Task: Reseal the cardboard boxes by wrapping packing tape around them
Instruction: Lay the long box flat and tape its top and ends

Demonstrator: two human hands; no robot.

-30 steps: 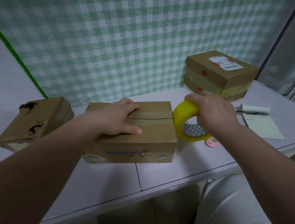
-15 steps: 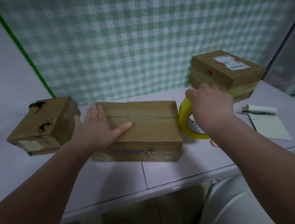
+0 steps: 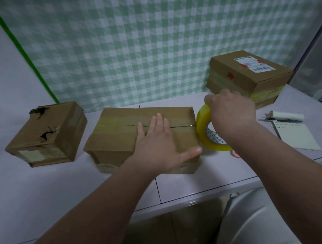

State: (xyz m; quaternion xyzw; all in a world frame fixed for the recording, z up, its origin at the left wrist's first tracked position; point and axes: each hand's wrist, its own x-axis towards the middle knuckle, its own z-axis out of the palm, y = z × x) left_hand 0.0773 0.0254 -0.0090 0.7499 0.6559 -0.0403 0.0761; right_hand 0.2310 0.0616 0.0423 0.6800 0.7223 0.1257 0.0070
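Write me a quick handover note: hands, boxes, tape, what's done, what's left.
Left hand: open, pressed flat on top of the middle box.
Right hand: grip round the yellow tape roll, held upright against that box's right end, beside the top seam.
Torn box sits left on the table; labelled box at back right shows yellowish tape bands round its sides.
Done: labelled box looks wrapped. Left: tape the middle box's slit seam, then the torn box.
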